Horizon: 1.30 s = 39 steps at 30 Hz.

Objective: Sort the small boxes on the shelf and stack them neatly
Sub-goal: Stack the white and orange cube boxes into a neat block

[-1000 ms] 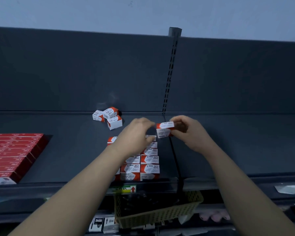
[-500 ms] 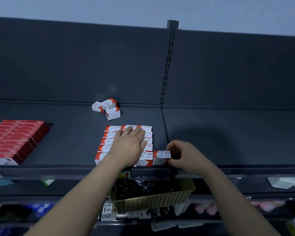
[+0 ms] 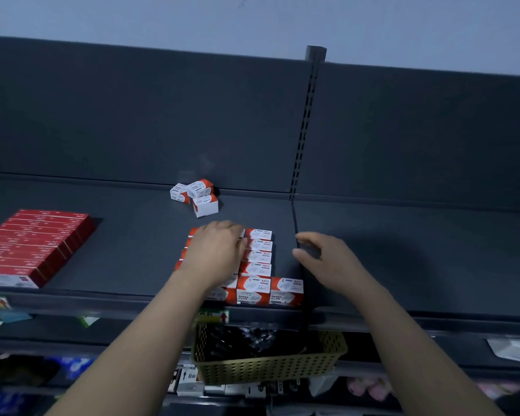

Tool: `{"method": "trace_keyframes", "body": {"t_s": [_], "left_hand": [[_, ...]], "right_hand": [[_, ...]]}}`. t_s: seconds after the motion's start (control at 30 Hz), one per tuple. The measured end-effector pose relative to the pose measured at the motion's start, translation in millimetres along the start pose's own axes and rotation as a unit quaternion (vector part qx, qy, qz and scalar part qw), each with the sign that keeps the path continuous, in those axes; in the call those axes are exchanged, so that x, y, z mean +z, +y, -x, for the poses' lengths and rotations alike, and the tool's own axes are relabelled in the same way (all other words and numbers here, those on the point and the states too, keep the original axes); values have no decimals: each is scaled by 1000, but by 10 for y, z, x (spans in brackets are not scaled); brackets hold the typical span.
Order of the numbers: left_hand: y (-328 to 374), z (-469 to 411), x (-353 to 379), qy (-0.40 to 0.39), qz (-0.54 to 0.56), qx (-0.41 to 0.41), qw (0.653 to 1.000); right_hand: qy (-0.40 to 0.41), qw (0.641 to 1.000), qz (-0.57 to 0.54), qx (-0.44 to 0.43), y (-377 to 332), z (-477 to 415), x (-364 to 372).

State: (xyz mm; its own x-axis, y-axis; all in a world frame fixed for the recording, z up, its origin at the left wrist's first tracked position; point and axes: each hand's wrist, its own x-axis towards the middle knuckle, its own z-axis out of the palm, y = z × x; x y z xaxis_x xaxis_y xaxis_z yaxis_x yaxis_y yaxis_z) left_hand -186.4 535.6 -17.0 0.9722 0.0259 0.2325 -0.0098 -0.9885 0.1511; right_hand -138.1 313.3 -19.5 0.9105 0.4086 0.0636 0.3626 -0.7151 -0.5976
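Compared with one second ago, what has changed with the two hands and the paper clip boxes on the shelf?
The right hand brought its paper clip box down to the right end of the front row, released its grip and drew back, empty. The left hand came down and rests on the arranged rows. The three loose boxes at the back and the red boxes at the left stayed.

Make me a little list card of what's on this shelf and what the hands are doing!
Shelf: dark grey
Sorted boxes: red and white, in neat rows at the front middle
Loose boxes: three, jumbled at the back
Red packs: stacked on the left
Left hand: rests on the sorted boxes
Right hand: open, holds nothing, just right of the rows
Basket: hangs below the shelf
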Motion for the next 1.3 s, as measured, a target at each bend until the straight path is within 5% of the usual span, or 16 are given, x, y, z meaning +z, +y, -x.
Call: {"method": "trace_keyframes", "body": {"t_s": [0.7,1.0,1.3], "left_hand": [[-1305,-835,-127,-25,-49,-96,994],[-1414,-1334,58,-46,-8,-105,993],[-1155,-1368,126,-75,122,-105,984]], "right_hand": [[-77,990,86,-86,-1010,-1721,828],[-142,990,-21,-16,-873,-1977,861],[-80,989,-103,69,-515,-1843,612]]}}
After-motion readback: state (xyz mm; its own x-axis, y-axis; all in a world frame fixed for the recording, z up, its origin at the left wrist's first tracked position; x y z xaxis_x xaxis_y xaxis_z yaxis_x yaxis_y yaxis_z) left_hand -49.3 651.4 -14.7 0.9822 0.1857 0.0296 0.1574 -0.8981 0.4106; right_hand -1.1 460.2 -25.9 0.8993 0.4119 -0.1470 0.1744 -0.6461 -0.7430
